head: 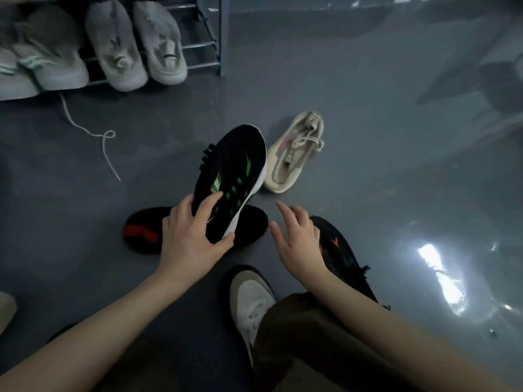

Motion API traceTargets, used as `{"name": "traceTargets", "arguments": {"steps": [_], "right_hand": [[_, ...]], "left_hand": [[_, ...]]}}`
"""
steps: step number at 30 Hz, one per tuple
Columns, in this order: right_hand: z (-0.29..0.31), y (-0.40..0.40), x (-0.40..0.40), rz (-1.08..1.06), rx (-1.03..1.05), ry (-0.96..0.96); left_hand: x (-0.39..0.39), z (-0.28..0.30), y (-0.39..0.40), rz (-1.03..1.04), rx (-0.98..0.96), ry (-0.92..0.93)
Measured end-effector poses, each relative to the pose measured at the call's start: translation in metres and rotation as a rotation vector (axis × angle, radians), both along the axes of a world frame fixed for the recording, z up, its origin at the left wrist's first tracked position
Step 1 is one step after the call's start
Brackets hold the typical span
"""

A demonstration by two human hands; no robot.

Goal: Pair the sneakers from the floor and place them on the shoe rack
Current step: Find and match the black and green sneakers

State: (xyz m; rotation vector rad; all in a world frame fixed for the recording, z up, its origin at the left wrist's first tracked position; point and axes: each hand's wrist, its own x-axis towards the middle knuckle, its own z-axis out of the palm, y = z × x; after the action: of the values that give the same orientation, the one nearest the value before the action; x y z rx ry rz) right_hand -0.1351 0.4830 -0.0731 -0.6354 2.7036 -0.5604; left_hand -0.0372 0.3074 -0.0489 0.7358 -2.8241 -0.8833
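**Green shoe in left hand, mate not in sight**

The left hand (pixel 189 236) grips the green-marked black shoe (pixel 230 176) by its heel, toe pointing up and away toward the rack (pixel 203 46) at upper left. The right hand (pixel 297 239) hovers open and empty, over the orange-marked black shoe (pixel 342 256) on the floor (pixel 368 137).
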Motion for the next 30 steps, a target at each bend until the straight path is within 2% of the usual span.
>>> {"name": "traceTargets", "arguments": {"steps": [4,7,13,17,24,30], "right_hand": [[0.009,-0.012,-0.003,0.040,-0.189,-0.045],[0.017,-0.042,-0.003,0.062,-0.324,-0.113],[0.027,-0.110,0.000,0.213,-0.430,-0.177],[0.033,-0.161,-0.001,0.346,-0.547,-0.224],[0.028,-0.244,0.028,0.515,-0.606,-0.312],[0.032,-0.294,0.067,0.652,-0.551,-0.403]], "left_hand": [[-0.005,0.001,0.009,-0.048,-0.002,0.014],[-0.002,0.008,0.004,-0.003,-0.017,0.045],[0.008,0.018,-0.032,0.118,-0.047,0.041],[0.023,0.015,-0.067,0.161,0.034,0.052],[0.067,0.008,-0.124,0.312,0.170,0.148],[0.122,0.005,-0.145,0.377,0.152,0.238]]}}
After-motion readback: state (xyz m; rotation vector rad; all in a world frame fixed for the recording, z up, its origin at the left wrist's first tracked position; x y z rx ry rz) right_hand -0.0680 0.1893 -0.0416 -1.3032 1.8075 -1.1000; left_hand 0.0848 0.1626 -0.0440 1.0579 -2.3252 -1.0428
